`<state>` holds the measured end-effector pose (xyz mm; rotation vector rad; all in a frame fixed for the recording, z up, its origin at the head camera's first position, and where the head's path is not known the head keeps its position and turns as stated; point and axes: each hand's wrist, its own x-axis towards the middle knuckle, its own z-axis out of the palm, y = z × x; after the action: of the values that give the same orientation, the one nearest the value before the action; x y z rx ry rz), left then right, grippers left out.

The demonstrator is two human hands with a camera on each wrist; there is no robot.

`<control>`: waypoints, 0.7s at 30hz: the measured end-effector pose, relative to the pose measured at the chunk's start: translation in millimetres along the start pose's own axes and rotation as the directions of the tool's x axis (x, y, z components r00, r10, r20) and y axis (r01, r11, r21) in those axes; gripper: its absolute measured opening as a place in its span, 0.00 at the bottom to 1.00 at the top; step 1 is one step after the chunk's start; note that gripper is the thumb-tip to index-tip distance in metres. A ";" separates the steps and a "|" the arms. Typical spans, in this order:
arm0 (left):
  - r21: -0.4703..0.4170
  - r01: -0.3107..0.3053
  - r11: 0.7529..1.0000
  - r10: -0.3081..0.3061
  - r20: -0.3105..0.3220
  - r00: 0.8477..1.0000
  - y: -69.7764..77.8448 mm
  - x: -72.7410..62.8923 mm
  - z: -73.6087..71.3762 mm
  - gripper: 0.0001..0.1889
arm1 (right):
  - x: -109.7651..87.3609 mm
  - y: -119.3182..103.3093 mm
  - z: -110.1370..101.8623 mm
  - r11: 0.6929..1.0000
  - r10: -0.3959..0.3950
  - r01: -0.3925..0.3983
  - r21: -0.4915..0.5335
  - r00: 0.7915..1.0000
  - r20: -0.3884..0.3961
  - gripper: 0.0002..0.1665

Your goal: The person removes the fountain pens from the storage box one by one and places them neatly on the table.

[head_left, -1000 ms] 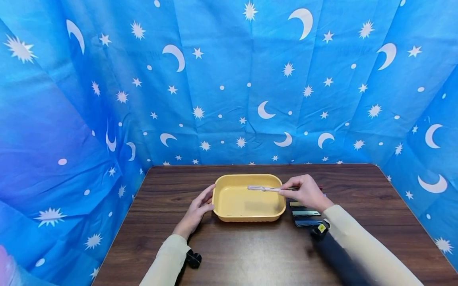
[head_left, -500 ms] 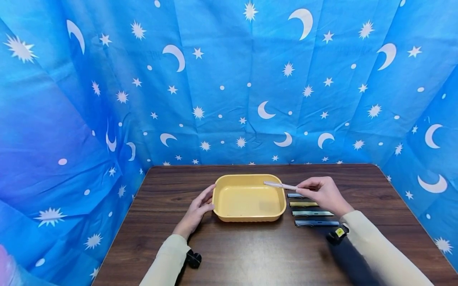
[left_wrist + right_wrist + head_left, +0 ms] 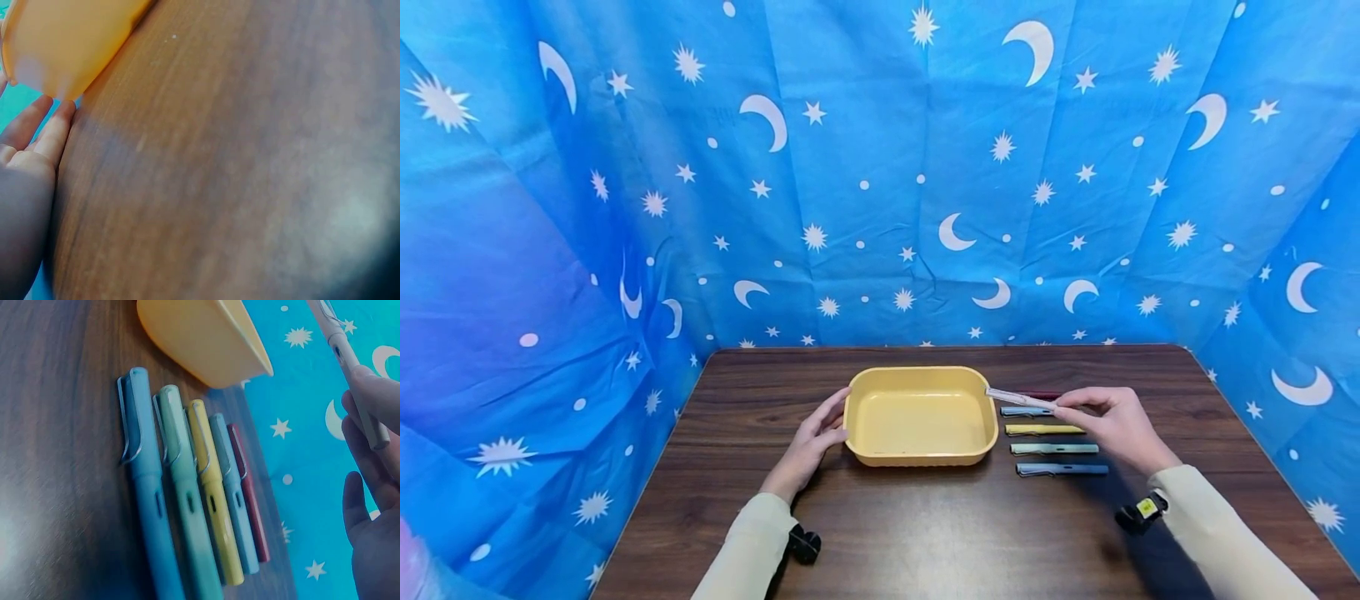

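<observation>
My right hand (image 3: 1116,425) pinches a pale pinkish-white pen (image 3: 1018,398) near one end, thumb against fingers. The clip end points left, close to the right rim of a yellow bin (image 3: 922,460). In the right wrist view the pen is raised above a row of several capped pens: blue (image 3: 149,487), mint green (image 3: 187,487), yellow (image 3: 212,487), light blue (image 3: 234,487) and dark red (image 3: 249,487). With fingers extended, my left hand (image 3: 808,442) touches the left side of the bin. Nothing lies inside the bin.
All the pens in the row lie parallel on the dark wood table (image 3: 910,533), just right of the bin. A blue cloth (image 3: 865,208) with white moons and stars hangs behind the table and at both sides.
My right hand has carried the pale pen rightward, from over the bin to above the row of pens. The left hand and the bin stay put.
</observation>
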<state>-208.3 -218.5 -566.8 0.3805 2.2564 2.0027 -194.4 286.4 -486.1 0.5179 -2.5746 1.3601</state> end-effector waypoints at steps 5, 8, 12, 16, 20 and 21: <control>-0.016 -0.012 1.000 0.012 0.012 1.000 1.5 -1.2 -0.3 0.36 | -10.3 3.8 -2.8 1.000 0.008 -0.008 -0.013 1.000 0.002 0.06; -0.032 -0.012 0.999 0.013 0.025 1.000 1.7 -1.6 -0.4 0.36 | -16.6 6.6 -3.2 1.000 0.024 -0.024 -0.004 1.000 0.011 0.06; -0.051 -0.011 0.999 0.012 0.032 0.999 2.2 -1.7 -0.3 0.36 | -24.4 12.1 -3.4 0.999 0.042 -0.042 -0.017 0.999 0.026 0.05; -0.048 -0.009 0.999 0.011 0.029 1.000 3.1 -1.9 -0.2 0.36 | -32.6 17.9 -2.3 0.998 0.052 -0.051 -0.031 0.998 0.029 0.05; -0.039 -0.002 0.999 0.003 0.027 1.000 3.5 -2.3 0.1 0.37 | -41.6 23.4 -1.7 0.998 0.050 -0.049 -0.049 0.998 0.031 0.05; -0.038 0.000 0.999 0.001 0.027 1.000 3.4 -2.4 0.1 0.37 | -43.8 24.7 -1.7 0.997 0.048 -0.047 -0.054 0.998 0.030 0.06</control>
<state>-205.6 -218.6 -563.7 0.4026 2.1993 2.0244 -163.5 310.1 -518.0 0.4762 -2.6565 1.3043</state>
